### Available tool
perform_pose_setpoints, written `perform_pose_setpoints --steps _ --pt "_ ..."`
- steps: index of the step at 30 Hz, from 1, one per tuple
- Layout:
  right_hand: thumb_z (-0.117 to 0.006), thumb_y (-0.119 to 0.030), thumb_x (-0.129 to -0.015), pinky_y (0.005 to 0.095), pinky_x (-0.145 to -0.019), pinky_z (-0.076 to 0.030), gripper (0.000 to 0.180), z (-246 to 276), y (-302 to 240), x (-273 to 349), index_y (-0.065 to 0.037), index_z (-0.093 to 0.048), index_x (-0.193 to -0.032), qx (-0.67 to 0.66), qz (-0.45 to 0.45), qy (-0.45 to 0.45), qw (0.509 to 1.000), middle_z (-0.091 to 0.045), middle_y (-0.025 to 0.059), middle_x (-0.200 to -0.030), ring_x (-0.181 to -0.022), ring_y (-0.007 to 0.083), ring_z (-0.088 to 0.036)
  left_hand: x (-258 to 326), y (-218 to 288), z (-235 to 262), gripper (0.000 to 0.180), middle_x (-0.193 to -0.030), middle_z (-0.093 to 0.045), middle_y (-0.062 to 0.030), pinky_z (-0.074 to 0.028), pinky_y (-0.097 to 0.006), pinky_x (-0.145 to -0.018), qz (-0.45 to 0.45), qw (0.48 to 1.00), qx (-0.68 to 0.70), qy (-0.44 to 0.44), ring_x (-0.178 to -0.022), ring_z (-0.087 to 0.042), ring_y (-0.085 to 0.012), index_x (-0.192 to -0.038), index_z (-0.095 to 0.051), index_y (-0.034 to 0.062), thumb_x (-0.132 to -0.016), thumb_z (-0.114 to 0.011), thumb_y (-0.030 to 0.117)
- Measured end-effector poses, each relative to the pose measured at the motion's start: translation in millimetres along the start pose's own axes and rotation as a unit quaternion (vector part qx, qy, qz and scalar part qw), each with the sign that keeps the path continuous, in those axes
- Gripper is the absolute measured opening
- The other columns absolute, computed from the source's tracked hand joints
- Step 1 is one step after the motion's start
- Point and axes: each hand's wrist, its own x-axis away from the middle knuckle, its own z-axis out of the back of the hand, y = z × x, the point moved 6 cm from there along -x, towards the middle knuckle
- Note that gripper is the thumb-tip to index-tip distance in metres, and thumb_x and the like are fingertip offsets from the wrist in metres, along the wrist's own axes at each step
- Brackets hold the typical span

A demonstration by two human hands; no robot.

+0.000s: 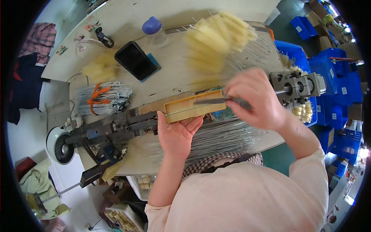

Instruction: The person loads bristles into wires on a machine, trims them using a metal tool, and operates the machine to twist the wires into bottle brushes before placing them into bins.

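Note:
A shallow yellow tray (181,103) with raised rims lies across the middle of the bench, a thin metal wire (177,112) running lengthwise along it. My left hand (175,137) is palm up at its near left corner, thumb raised beside the wire's end and fingers apart against the near rim. Over the tray's right end, my right hand (255,98) is closed around a long dark flat tool (211,101) that points left. Motion blurs this hand, and the exact kind of tool cannot be made out. Left of the tray is a dark metal machine arm (135,123).
Loose wires (220,137) lie near my body; a bundle of wires tied with orange (102,98) is at left. Pale yellow brushes (216,38) are piled behind. A phone (135,60), a purple-lidded bottle (156,33), a fan (60,145), a clamping machine (295,86) and blue bins (340,91) surround the work.

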Motion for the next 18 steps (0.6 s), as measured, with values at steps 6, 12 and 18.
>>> perform_pose_setpoints --steps 6,12,18 --pt "-0.061 -0.010 -0.068 0.0305 -0.047 -0.032 0.033 -14.4 -23.6 47.5 -0.007 -0.057 -0.100 0.054 -0.139 -0.108 0.983 -0.041 -0.0016 -0.050 -0.042 0.0165 -0.042 1.4 -5.6 1.6 0.052 -0.121 -0.050 -0.0129 -0.038 -0.043 -0.093 -0.020 1.000 0.023 -0.004 -0.106 -0.054 -0.0345 -0.124 -0.041 0.0041 -0.086 -0.040 0.039" --pt "-0.056 -0.011 -0.060 0.0272 -0.046 -0.033 0.057 -30.1 -31.3 48.0 0.000 -0.052 -0.116 0.141 -0.105 -0.131 0.976 -0.040 -0.0030 -0.051 -0.043 0.0126 -0.041 1.8 -4.6 0.7 0.047 -0.120 -0.051 -0.0109 -0.035 -0.042 -0.095 -0.035 0.999 -0.001 -0.041 -0.107 -0.053 -0.0338 -0.122 -0.043 0.0044 -0.079 -0.043 0.022" --pt "-0.057 -0.011 -0.059 0.0263 -0.047 -0.035 0.059 -33.0 -35.2 49.2 0.001 -0.052 -0.116 0.155 -0.105 -0.153 0.970 -0.041 -0.0034 -0.051 -0.044 0.0123 -0.042 1.5 -3.9 -1.3 0.046 -0.121 -0.051 -0.0098 -0.034 -0.041 -0.096 -0.032 0.998 -0.038 -0.036 -0.109 -0.052 -0.0313 -0.122 -0.044 0.0043 -0.078 -0.041 0.020"
